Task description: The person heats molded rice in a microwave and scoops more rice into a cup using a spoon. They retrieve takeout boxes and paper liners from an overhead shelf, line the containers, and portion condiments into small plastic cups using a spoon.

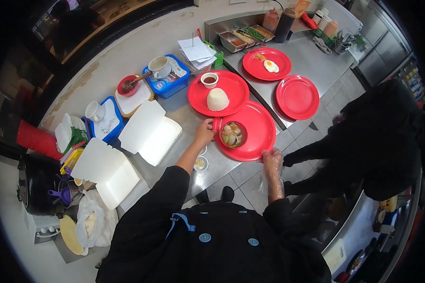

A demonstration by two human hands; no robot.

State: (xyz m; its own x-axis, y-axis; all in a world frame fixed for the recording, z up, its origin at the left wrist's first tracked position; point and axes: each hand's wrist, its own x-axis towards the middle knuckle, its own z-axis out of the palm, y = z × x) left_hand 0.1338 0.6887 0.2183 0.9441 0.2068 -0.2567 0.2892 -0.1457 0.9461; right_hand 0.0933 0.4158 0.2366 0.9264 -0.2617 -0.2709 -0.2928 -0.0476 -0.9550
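Note:
My left hand (204,134) is closed at the handle of a red soup cup (245,137), which holds broth with pale chunks. That cup sits over the left part of a large red plate (262,125). In a clear plastic glove, my right hand (272,162) pinches the near right rim of the same plate. Partly over its far edge lies another red plate (238,85), bearing a mound of white rice (217,99) and a small white cup of brown sauce (209,80). Small lidded sauce cups (200,163) stand below my left wrist.
Two open white takeout boxes (151,132) lie at left, near blue tubs (169,78). Rightward are a fried-egg plate (255,63) and a bare red plate (297,97). Topping trays (233,41) line the back. A person in black (382,137) stands at right.

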